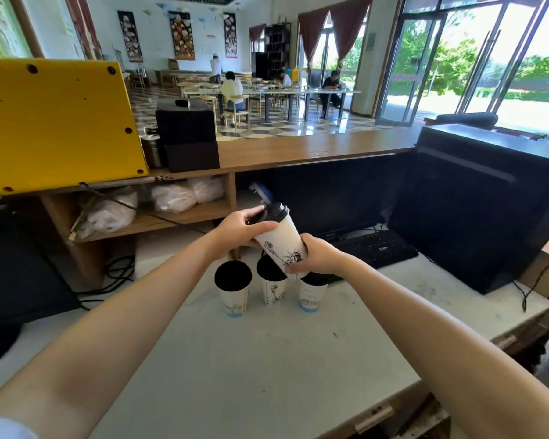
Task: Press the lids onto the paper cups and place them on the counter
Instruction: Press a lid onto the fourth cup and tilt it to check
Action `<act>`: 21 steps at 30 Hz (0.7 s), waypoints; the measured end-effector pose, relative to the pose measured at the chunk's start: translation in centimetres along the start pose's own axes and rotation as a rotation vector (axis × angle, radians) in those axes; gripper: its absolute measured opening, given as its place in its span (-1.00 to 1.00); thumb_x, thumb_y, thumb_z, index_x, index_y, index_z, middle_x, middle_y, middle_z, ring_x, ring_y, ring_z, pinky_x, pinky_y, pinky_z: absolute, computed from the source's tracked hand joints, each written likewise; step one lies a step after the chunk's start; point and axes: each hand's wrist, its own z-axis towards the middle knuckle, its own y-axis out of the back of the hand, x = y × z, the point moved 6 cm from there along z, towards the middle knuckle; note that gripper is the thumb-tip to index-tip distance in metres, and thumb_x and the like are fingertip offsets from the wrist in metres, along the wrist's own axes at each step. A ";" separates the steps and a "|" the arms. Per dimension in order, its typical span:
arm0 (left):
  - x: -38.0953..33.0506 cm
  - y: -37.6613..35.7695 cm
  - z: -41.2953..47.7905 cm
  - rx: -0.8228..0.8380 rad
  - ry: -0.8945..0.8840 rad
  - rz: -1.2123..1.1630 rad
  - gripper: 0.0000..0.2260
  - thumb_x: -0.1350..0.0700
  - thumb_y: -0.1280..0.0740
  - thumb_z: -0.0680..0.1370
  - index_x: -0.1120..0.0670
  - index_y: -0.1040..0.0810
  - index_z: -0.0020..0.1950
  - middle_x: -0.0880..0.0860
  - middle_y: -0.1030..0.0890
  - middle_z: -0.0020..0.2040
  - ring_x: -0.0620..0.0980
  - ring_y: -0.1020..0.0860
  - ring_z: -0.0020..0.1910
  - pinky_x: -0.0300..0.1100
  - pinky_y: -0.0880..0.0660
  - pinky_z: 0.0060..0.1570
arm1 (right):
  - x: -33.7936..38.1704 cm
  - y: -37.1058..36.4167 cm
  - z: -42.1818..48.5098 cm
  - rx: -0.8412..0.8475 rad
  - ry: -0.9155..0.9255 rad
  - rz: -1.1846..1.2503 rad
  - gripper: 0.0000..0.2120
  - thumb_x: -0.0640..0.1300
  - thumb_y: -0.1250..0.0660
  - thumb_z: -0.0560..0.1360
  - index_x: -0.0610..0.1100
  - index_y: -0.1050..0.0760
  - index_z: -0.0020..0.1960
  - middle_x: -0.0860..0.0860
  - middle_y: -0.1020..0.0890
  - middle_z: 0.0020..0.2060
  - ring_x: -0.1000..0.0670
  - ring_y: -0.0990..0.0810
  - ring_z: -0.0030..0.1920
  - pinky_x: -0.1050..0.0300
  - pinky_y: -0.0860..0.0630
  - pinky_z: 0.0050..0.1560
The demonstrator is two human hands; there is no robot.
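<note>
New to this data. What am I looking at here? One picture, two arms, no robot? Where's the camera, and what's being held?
There is no robot: these are a person's bare arms. The single picture comes from a wide-angle camera worn on their head, looking forward and down, which is why straight edges look bent. The left hand grips the top end of a tilted paper cup, at its black lid. The right hand holds the cup's base. Below it, three more cups with dark tops stand in a row on the white table. A keyboard lies to the right, and the wooden counter runs behind.
</note>
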 end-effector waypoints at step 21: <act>-7.9 0.7 1.8 0.016 -0.169 0.056 -0.69 0.16 -0.48 0.40 0.08 -0.55 0.11 0.03 -0.63 0.06 -0.01 -0.59 0.07 -0.17 -0.53 0.08 | 4.8 6.4 1.0 -0.354 0.134 0.589 -0.31 -0.13 -0.56 0.30 -0.16 -0.33 0.33 -0.03 -0.56 0.15 0.00 -0.55 0.10 0.30 -0.51 -0.13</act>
